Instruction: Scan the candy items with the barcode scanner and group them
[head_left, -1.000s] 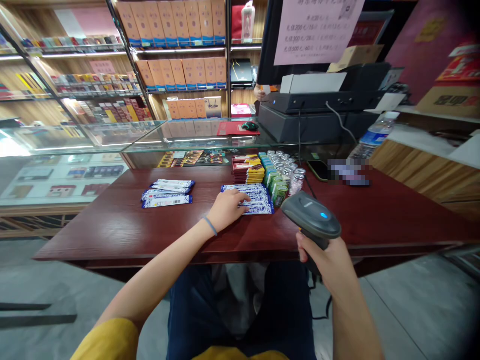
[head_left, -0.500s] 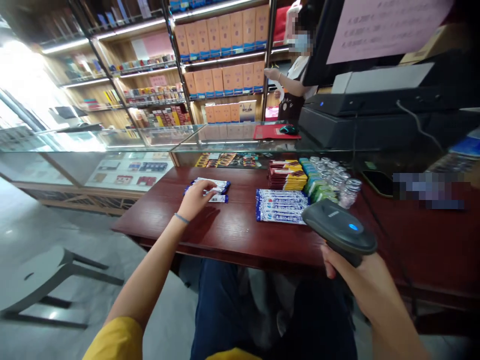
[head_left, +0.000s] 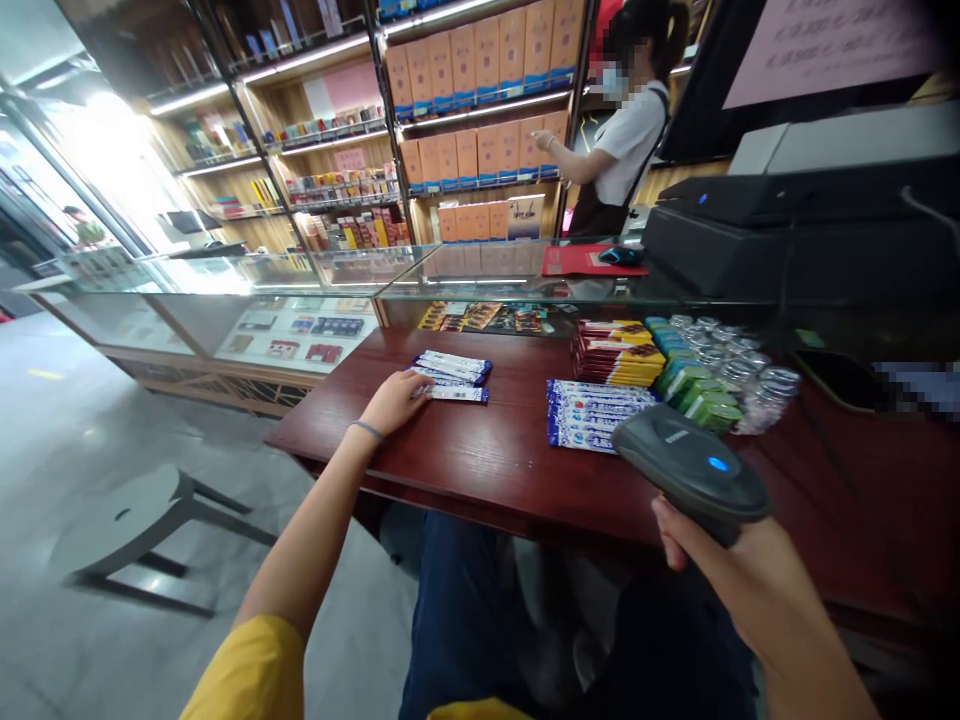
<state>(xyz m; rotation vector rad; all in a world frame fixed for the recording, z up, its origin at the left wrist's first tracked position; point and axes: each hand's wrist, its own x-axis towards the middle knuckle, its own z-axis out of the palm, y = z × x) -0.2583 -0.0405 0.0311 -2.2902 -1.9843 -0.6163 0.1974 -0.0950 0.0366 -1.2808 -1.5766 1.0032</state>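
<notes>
My left hand (head_left: 396,400) rests on the dark red table (head_left: 480,460), fingers loosely curled, touching the near edge of a small pile of blue-and-white candy packets (head_left: 452,375). My right hand (head_left: 739,570) is wrapped round the handle of a grey barcode scanner (head_left: 686,467) with a blue light on top, held over the table's front edge. A larger stack of the same blue-and-white packets (head_left: 592,412) lies just beyond the scanner's nose.
Red-and-yellow packs (head_left: 615,352), green boxes (head_left: 694,390) and small clear jars (head_left: 731,355) stand at the table's back. Behind it are a glass display counter (head_left: 315,290) and a black cash register (head_left: 787,225). Another person (head_left: 626,140) stands at the shelves. A stool (head_left: 127,520) stands left.
My left hand left the large stack and moved left to the small pile of packets. The view swung left. The scanner stays in my right hand.
</notes>
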